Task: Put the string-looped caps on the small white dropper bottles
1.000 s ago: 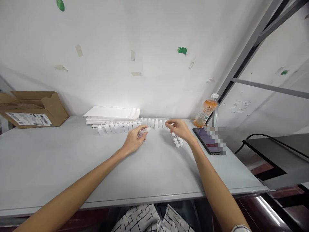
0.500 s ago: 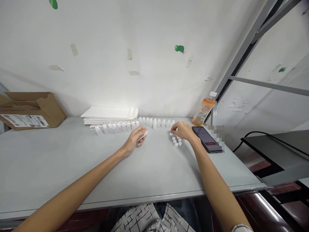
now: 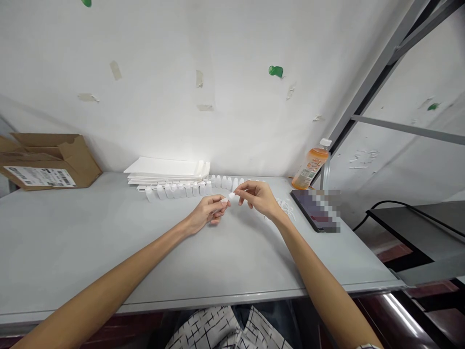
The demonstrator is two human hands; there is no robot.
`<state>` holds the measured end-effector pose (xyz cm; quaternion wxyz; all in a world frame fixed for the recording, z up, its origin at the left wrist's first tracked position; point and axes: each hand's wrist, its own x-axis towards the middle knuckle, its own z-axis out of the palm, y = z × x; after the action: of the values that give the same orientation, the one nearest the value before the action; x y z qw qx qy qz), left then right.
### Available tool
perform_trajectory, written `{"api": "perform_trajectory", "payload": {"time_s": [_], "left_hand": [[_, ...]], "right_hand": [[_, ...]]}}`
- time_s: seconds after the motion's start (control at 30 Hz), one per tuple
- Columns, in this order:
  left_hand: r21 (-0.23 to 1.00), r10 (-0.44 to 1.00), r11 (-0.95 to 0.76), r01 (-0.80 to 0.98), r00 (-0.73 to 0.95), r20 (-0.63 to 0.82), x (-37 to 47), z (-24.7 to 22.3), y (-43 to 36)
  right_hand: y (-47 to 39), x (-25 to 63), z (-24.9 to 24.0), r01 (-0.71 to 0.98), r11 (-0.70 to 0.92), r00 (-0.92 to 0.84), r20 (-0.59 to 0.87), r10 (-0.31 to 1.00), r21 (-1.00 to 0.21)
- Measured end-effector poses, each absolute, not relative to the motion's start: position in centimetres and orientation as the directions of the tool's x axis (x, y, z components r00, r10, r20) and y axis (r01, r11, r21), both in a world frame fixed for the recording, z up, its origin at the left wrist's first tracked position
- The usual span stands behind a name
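My left hand [image 3: 209,212] is closed round a small white bottle [image 3: 224,200], its top pointing right. Against that top, my right hand [image 3: 254,196] pinches a small white cap [image 3: 232,195]. Several white bottles [image 3: 181,190] stand in a row behind my left hand, and a further row [image 3: 224,182] runs right behind both hands, partly hidden by my right hand. White rings or strips [image 3: 286,208] lie just right of my right wrist.
A stack of white sheets [image 3: 163,167] lies by the wall. An open cardboard box [image 3: 47,162] is at the far left. At the right are an orange drink bottle [image 3: 310,168] and a phone [image 3: 312,211] on the grey table [image 3: 145,271].
My right hand has moved left from the pile of caps and holds a cap at the bottle's top. My left hand has shifted slightly right. The view has shifted a little.
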<state>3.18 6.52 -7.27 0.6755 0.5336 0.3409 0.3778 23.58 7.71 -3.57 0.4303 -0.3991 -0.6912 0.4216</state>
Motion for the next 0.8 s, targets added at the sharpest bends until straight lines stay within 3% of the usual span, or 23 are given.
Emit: {"api": "perform_trajectory", "payload": {"time_s": [0.33,0.57,0.8], "left_hand": [[0.996,0.844,0.057,-0.064,0.536,-0.014,3.3,-7.7,6.5],[1.0,0.845,0.021,0.021,0.535,-0.029,3.5,-7.4,6.1],[0.996,0.855,0.016,0.093,0.516,-0.062,3.4,-7.7,6.1]], "right_hand": [[7.3,22.7,-4.3,0.2,0.34,-0.368,0.251,0.895,-0.919],[7.6,23.6,-3.8,0.18,0.25,-0.49,0.134,0.861,-0.951],[7.5,23.6,-3.9,0.26,0.239,-0.477,0.091,0.874,-0.936]]}}
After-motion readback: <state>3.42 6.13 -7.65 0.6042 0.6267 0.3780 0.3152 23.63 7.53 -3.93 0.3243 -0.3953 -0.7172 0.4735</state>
